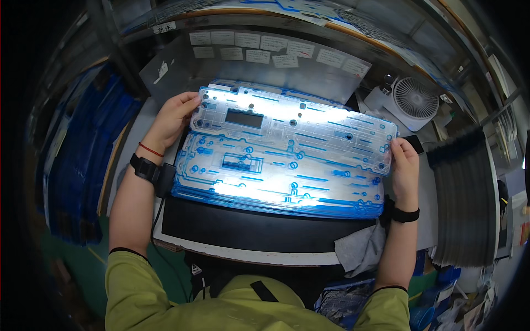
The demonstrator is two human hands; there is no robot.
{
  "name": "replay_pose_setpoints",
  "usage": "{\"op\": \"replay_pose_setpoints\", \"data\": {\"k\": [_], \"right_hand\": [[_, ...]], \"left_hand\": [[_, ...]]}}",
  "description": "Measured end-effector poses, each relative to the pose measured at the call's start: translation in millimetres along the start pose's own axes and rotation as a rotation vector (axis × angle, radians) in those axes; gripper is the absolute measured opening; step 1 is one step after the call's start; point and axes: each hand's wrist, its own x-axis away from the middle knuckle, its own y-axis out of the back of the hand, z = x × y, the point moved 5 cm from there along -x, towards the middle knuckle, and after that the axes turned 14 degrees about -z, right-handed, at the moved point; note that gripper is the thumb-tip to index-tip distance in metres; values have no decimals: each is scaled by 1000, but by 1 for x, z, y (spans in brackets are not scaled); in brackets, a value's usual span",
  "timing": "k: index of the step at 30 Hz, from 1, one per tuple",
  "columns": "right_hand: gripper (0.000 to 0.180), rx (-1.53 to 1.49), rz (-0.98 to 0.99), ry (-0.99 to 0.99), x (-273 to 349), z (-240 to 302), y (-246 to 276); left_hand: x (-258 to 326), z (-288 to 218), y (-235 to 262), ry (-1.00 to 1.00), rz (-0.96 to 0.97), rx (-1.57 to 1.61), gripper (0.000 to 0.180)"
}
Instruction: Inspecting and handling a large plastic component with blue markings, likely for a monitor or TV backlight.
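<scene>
Between both hands I hold a clear, long plastic sheet (pixel 270 131) with blue lines, small round holes and a dark rectangular window. My left hand (pixel 175 117) grips its left end, thumb on top. At the right end, my right hand (pixel 405 160) pinches the edge. The sheet is tilted and shines under bright light. Below and nearer to me lies a stack of similar blue-lined sheets (pixel 265 190), partly hidden by the held one. The stack rests on a black mat (pixel 237 223).
A white fan (pixel 415 98) stands at the back right. Paper notes (pixel 258 56) cover the grey back panel. A grey cloth (pixel 360 248) hangs over the front edge at right. Blue sheets (pixel 83 160) stand at the left, and a tall stack of dark sheets (pixel 465 198) at the right.
</scene>
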Motion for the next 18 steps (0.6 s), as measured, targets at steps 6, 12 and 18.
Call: {"op": "replay_pose_setpoints", "data": {"k": [6, 12, 18], "right_hand": [[16, 0, 9, 24, 0, 2, -2], [18, 29, -5, 4, -1, 2, 1], [19, -38, -64, 0, 2, 6, 1]], "left_hand": [[1, -3, -2, -24, -5, 19, 22], [1, -4, -3, -37, -36, 92, 20], [-3, -7, 8, -87, 115, 283, 19]]}}
